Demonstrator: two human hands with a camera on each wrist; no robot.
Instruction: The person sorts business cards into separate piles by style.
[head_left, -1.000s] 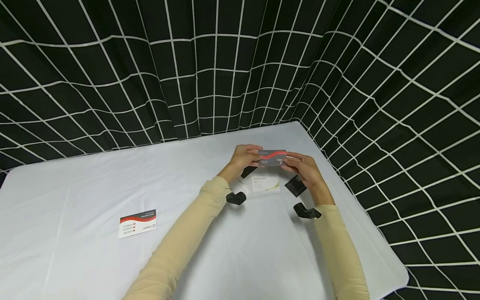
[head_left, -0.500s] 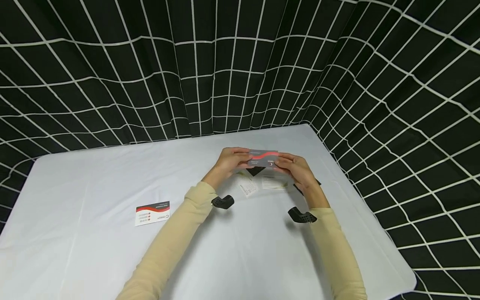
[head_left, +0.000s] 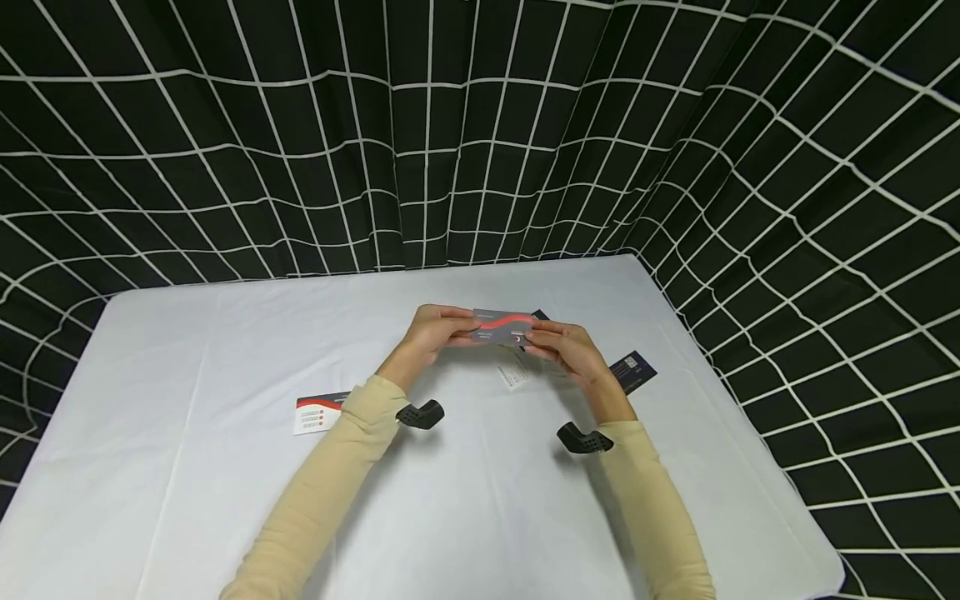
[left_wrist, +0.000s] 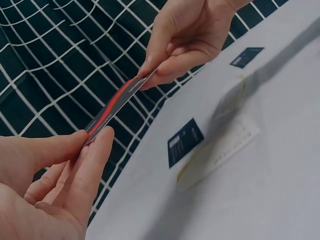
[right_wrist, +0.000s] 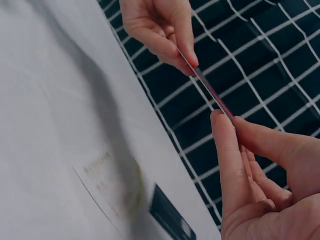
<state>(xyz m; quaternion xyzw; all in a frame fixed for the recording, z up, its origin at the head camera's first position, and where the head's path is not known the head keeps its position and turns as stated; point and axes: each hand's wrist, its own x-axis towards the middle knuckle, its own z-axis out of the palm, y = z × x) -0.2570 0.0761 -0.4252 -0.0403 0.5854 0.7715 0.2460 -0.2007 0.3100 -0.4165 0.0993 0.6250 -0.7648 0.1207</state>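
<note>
Both hands hold a grey business card with a red wavy band up above the table, one at each end. My left hand pinches its left end between thumb and fingers. The right end is pinched by my right hand. From the left wrist view the card appears nearly edge-on. Below it on the cloth lie a white card with a yellowish edge and a dark card. Another dark card rests beside my right wrist, partly covered by it.
A white card with a red and grey top lies to the left, partly behind my left sleeve. White cloth covers the table. Dark curtains with a white grid stand along its back and right edges.
Both hands have moved left over the table, still holding the grey card. The view has turned left, and the dark card at the right shows more from behind my right wrist.
</note>
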